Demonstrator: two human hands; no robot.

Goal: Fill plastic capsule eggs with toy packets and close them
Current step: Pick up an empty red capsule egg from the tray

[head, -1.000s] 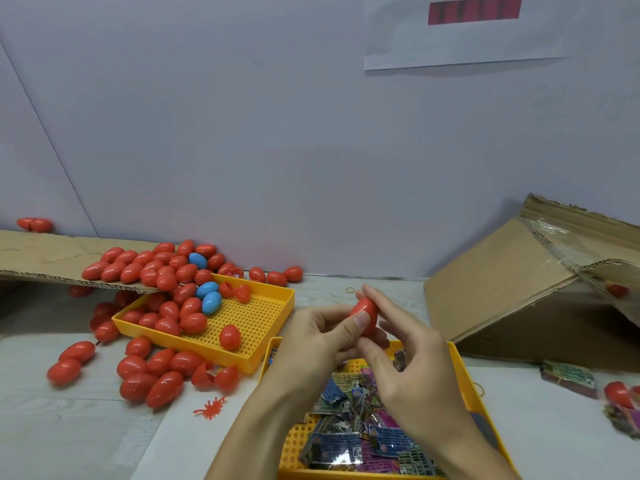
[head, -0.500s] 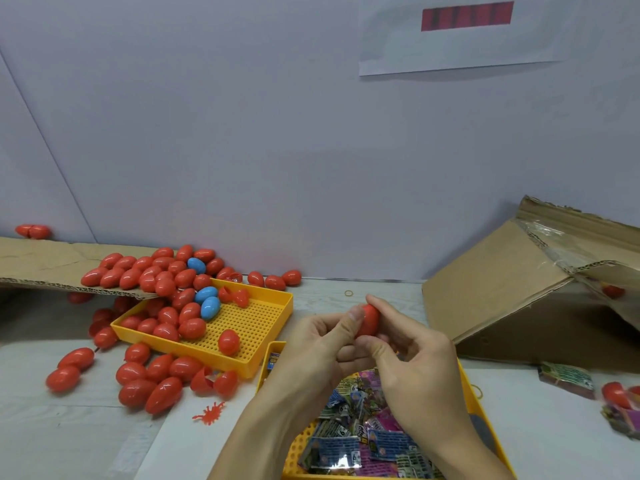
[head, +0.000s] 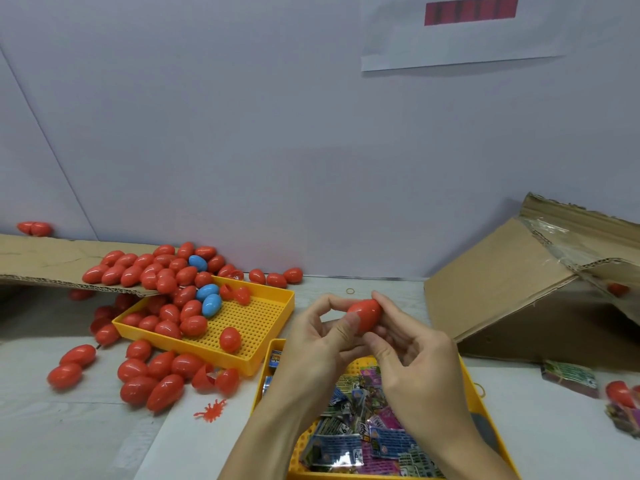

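Tilted flatter than before, red egg (head: pixel 365 314) sits pinched between left hand (head: pixel 323 336) and right hand (head: pixel 412 362).

Toy packets (head: pixel 360 441) in near yellow tray (head: pixel 472 393): several carry white corner patch with "6+", seen on at least three. Other print on packets too small and blurred, unreadable. Paper sheet (head: pixel 460 36) on wall: dark red bar (head: pixel 471 10), possibly striped, no legible characters.

Packing workbench: heaped capsule eggs (head: pixel 166 271), cardboard boxes (head: pixel 512 282)
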